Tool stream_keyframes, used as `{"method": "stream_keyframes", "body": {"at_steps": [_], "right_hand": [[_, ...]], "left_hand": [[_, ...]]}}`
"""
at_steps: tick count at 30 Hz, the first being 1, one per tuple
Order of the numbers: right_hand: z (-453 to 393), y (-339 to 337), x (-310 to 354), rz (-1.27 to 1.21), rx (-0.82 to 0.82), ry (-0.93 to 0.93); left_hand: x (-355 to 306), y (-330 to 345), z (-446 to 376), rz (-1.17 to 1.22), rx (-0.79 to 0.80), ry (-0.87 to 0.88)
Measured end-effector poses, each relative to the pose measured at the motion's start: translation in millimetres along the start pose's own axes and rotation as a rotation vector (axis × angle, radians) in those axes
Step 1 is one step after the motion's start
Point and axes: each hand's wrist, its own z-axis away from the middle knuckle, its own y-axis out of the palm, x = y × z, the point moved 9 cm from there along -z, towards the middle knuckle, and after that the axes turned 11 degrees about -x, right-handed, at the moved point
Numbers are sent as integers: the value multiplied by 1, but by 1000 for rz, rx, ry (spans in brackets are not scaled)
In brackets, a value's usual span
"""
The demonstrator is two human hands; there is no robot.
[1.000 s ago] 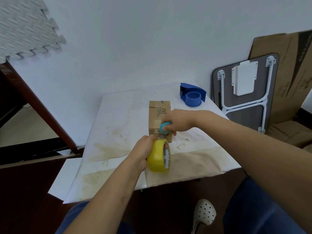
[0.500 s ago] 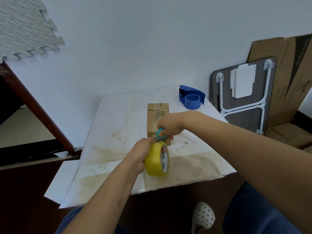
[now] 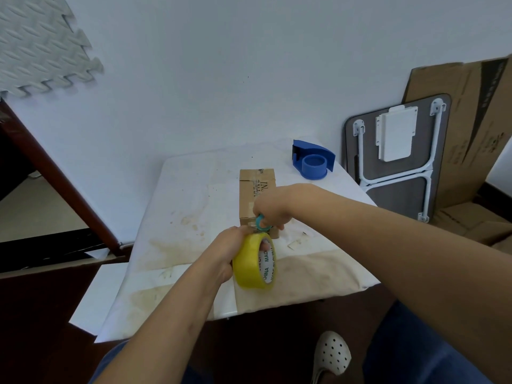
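1. Head view: my left hand [image 3: 221, 253] grips the yellow tape [image 3: 253, 263], with fingers curled through its core and the thumb on top. The roll hangs upright over the near part of the surface [image 3: 194, 195], just in front of the box [image 3: 256, 184].
2. My right hand [image 3: 270, 207] is curled round the teal scissors [image 3: 260, 222] at the box's near end. I cannot see the blades.
3. Against a second ago, both grips are unchanged. The right hand has edged a little left across the box, and the scissors' handle now sits lower, almost touching the roll.
4. The box lies where it did, and the blue dispenser [image 3: 313, 162] sits unmoved at the far right corner.
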Motion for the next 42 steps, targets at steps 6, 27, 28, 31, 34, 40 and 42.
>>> {"method": "stream_keyframes", "body": {"at_steps": [6, 27, 28, 31, 34, 40, 42], "right_hand": [[0, -4, 1, 19, 14, -14], [34, -3, -47, -978, -278, 171], [39, 3, -57, -1221, -336, 233], [60, 32, -91, -1791, -548, 493], [86, 79, -115, -2088, -676, 853], [127, 133, -144, -2121, -821, 1145], [139, 140, -154, -2083, -854, 1173]], "left_hand": [[2, -5, -2, -22, 34, -27], [-22, -34, 25, -253, 149, 209], [-25, -32, 29, -289, 154, 241], [-37, -16, 40, -360, 196, 359], [-52, 11, 52, -417, 222, 506], [-77, 89, 73, -596, 231, 744], [-82, 117, 74, -756, 192, 885]]}}
